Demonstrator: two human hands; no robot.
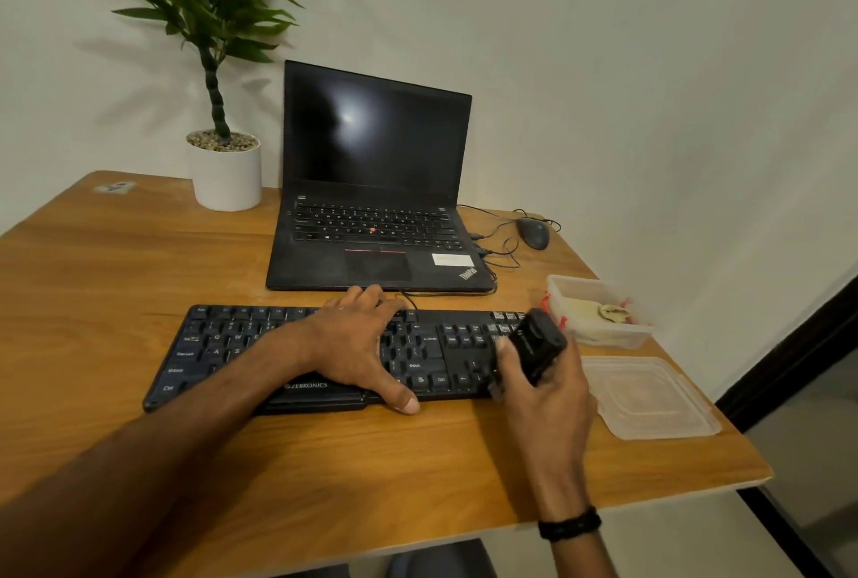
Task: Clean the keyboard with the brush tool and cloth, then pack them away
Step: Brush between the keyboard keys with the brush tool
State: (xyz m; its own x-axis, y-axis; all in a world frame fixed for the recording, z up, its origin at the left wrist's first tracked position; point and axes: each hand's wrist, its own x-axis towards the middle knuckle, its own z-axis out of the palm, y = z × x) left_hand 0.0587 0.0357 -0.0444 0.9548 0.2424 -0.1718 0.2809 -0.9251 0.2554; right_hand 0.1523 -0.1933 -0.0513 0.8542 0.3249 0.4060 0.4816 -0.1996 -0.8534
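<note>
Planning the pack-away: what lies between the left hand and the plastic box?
Head view: the right half of the keyboard, and the right hand gripping the brush tool.

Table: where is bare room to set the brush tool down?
Bare wood lies left of the laptop, between plant pot and keyboard, and along the near edge. The right side is crowded: mouse, cables, container, lid.

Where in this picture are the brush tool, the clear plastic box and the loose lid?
brush tool (pixel 538 345): head view, on its black body.
plastic box (pixel 613 338): head view, on its near wall.
lid (pixel 650 396): head view, on its flat middle.
</note>
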